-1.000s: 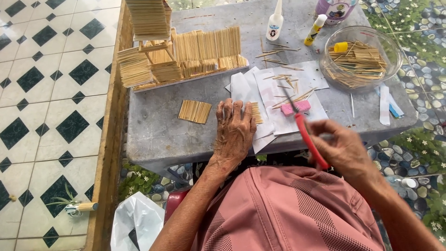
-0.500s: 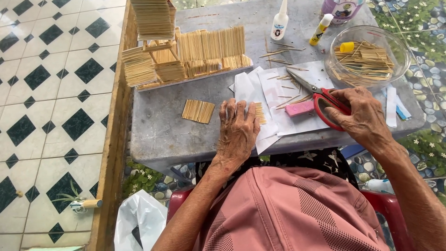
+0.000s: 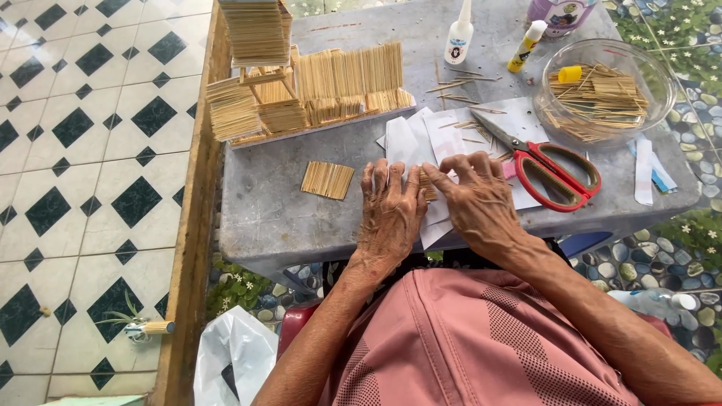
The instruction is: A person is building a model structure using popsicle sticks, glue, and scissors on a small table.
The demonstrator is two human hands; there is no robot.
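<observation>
while you sit at the grey table (image 3: 286, 203), both your hands rest flat near its front edge, on white paper sheets (image 3: 410, 143). at the back left stand stacks of stick panels (image 3: 316, 86), some piled high, some set upright in a row. to the right sits a clear bowl (image 3: 662, 79) holding loose sticks and a yellow cap. your left hand (image 3: 391, 214) lies palm down, fingers spread slightly and pressed to the paper, closed on nothing. your right hand (image 3: 481, 199) lies just beside it, fingers stretched out, their tips touching a small stick mat (image 3: 427, 186) that shows between the two hands; you pin it down rather than grasp it. red scissors (image 3: 549, 169) lie just right of your right hand, blades partly open and pointing away from you, untouched. a second stick mat (image 3: 328, 180) lies alone on the bare table, left of your left hand and apart from it. behind the paper stand a white glue bottle (image 3: 459, 36) and a yellow-capped glue stick (image 3: 525, 46). loose sticks (image 3: 459, 83) lie scattered between the glue and the paper.
</observation>
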